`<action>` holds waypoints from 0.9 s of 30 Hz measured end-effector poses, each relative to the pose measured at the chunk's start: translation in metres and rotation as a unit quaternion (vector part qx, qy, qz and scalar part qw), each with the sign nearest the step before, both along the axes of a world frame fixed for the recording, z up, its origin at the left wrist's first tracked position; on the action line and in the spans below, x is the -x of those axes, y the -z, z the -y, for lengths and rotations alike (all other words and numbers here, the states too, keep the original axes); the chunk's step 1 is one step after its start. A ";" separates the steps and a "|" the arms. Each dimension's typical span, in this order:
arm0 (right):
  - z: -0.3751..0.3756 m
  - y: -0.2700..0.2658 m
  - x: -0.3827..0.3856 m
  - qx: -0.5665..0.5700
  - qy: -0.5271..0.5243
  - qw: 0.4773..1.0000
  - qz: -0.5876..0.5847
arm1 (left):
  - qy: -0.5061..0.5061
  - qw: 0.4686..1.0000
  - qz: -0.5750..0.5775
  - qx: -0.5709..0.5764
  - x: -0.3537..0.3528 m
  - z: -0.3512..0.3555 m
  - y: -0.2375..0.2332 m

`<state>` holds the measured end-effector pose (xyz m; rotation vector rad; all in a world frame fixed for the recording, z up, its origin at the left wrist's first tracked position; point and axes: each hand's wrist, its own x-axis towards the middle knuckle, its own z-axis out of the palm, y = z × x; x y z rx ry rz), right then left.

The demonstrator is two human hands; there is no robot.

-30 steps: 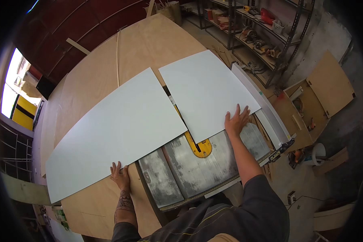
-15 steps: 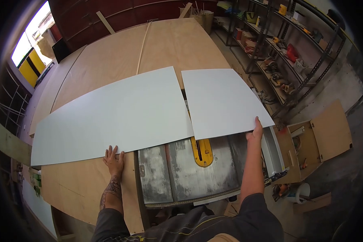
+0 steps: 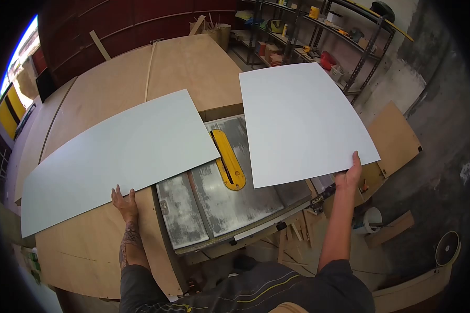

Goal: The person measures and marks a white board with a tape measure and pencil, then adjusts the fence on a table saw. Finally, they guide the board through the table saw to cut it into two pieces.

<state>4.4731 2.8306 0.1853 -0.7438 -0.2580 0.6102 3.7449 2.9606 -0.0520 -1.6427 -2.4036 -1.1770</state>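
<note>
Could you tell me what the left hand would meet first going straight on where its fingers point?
Most likely the near edge of the large white panel; the left hand lies on the plywood table, fingertips at that edge.

Right hand fingers hidden beneath white panel.

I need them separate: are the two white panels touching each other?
Apart. The head view shows a wide gap, with bare saw table and yellow insert between the large panel and the small panel gripped by the right hand.
</note>
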 end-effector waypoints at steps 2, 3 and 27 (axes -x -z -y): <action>0.088 -0.021 -0.032 0.015 0.069 0.997 0.020 | 0.034 0.999 0.010 -0.020 0.018 0.003 0.008; 0.136 -0.039 -0.038 0.039 0.121 0.991 0.029 | 0.042 0.998 0.022 -0.043 0.024 0.009 0.014; 0.497 0.106 -0.053 0.431 0.252 0.865 0.060 | 0.182 0.978 0.077 0.068 0.017 0.249 0.002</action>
